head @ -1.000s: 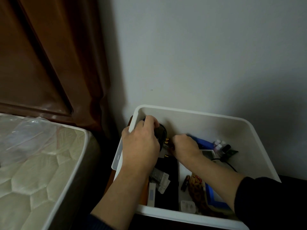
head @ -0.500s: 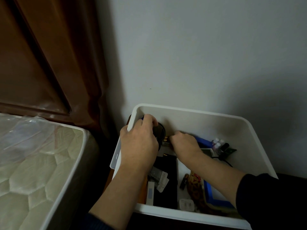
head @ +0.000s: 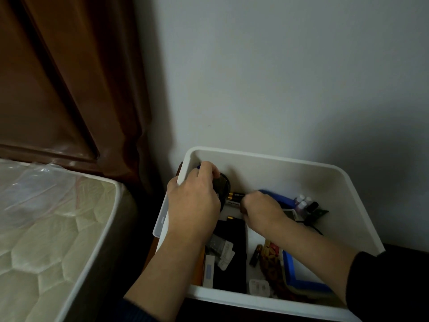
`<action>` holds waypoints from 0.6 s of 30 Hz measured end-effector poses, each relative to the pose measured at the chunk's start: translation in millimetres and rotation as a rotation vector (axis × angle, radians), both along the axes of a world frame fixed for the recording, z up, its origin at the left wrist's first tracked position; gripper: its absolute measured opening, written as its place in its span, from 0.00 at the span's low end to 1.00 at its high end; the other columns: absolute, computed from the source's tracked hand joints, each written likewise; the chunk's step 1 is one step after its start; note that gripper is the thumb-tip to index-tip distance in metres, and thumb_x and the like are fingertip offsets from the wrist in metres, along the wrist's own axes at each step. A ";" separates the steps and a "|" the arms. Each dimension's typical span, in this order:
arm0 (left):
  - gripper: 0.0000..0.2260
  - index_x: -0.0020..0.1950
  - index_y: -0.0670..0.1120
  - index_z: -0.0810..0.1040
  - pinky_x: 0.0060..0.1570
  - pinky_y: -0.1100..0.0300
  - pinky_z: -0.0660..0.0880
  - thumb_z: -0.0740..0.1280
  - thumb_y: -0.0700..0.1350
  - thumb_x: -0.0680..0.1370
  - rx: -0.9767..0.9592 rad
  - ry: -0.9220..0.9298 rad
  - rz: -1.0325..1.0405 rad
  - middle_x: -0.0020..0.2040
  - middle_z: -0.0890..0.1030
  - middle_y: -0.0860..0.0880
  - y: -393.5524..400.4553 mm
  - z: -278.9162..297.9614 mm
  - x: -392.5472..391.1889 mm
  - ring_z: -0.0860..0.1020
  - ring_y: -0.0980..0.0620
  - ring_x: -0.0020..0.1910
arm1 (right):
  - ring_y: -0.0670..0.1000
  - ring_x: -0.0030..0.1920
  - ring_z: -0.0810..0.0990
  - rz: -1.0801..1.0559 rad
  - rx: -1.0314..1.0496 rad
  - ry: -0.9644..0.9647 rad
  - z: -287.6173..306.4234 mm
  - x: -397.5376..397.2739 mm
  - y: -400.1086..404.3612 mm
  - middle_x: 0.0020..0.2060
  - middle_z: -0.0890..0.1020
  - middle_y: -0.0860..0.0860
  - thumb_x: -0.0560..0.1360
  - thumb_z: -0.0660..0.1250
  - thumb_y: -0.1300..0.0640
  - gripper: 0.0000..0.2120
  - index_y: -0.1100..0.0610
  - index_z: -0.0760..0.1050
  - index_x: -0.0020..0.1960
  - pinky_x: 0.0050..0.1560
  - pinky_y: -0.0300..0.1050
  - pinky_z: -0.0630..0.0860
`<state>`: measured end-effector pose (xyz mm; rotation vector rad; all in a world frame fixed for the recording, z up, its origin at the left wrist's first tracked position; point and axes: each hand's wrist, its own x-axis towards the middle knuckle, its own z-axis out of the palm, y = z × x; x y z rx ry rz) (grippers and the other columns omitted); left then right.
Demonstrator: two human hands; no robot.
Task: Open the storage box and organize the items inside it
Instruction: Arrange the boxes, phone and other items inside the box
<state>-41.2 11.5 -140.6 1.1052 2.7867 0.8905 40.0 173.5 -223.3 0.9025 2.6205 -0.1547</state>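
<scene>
The white box [head: 267,159] stands open against the far wall, right of the mattress [head: 51,228]. The left hand [head: 193,203] grasps a round black thing [head: 222,184] in the far left corner, probably steadying it. The right hand [head: 261,206] is curled by the batteries [head: 235,198], likely lining them up; whether it pinches one I cannot tell. Since a second ago, both hands have barely shifted.
</scene>
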 end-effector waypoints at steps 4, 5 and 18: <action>0.15 0.61 0.54 0.73 0.65 0.45 0.70 0.62 0.37 0.78 -0.016 0.001 -0.003 0.47 0.81 0.54 -0.4 0.7 0.3 0.79 0.48 0.47 | 0.57 0.52 0.85 0.046 0.018 -0.067 5.3 0.9 -8.1 0.54 0.83 0.58 0.78 0.70 0.68 0.11 0.60 0.81 0.59 0.52 0.53 0.85; 0.15 0.61 0.54 0.73 0.65 0.45 0.70 0.62 0.37 0.78 -0.015 -0.001 -0.006 0.47 0.81 0.54 -0.3 0.8 0.2 0.79 0.48 0.47 | 0.57 0.54 0.84 0.056 0.014 -0.079 8.5 -0.1 -9.6 0.56 0.82 0.59 0.78 0.70 0.69 0.12 0.61 0.81 0.60 0.53 0.54 0.85; 0.15 0.61 0.54 0.72 0.67 0.43 0.70 0.63 0.38 0.79 -0.031 0.011 -0.004 0.49 0.81 0.54 0.3 0.1 0.1 0.80 0.49 0.51 | 0.57 0.60 0.81 0.140 0.088 -0.024 10.6 19.8 -4.5 0.65 0.76 0.55 0.79 0.70 0.62 0.15 0.57 0.78 0.66 0.51 0.53 0.82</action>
